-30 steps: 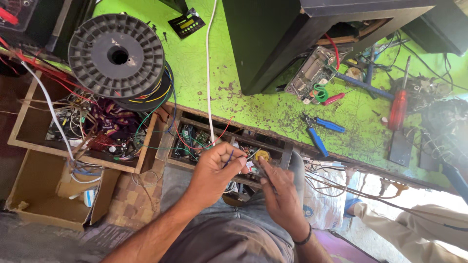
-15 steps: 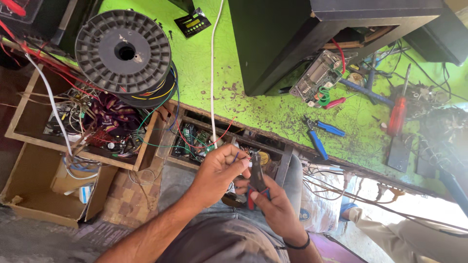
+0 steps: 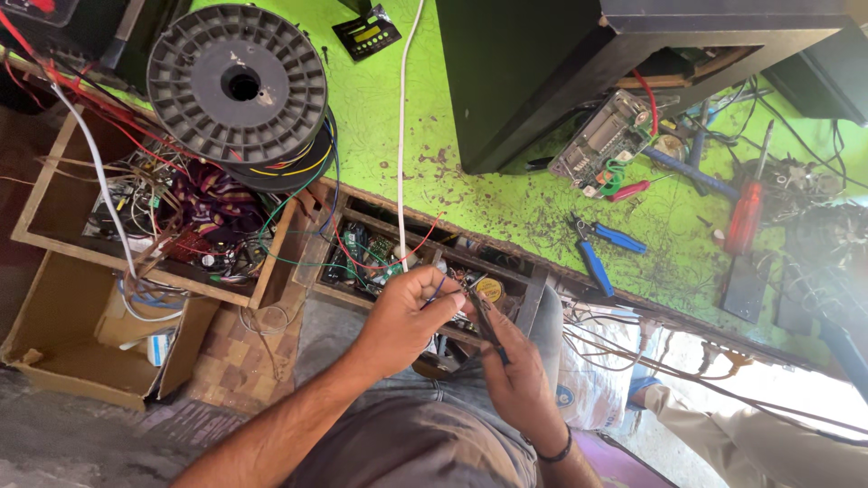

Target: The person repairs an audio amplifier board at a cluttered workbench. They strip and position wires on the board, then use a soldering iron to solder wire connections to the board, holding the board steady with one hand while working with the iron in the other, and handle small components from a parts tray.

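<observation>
Head view: wire (image 3: 436,291) (thin) between both hands.

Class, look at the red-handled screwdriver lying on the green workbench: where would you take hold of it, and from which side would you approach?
Probably by the red handle of the red-handled screwdriver, coming from above. It lies flat on the green workbench, so only its top and sides are free. The handle is its thickest part; the thin metal shaft points away, toward a tangle of dark wires. The black flat block near the handle's butt crowds an approach from that end.

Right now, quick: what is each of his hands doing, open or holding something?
Left hand: closed, pinching thin wires between its fingertips.
Right hand: closed around a small dark hand tool, tip at the wires.
</observation>
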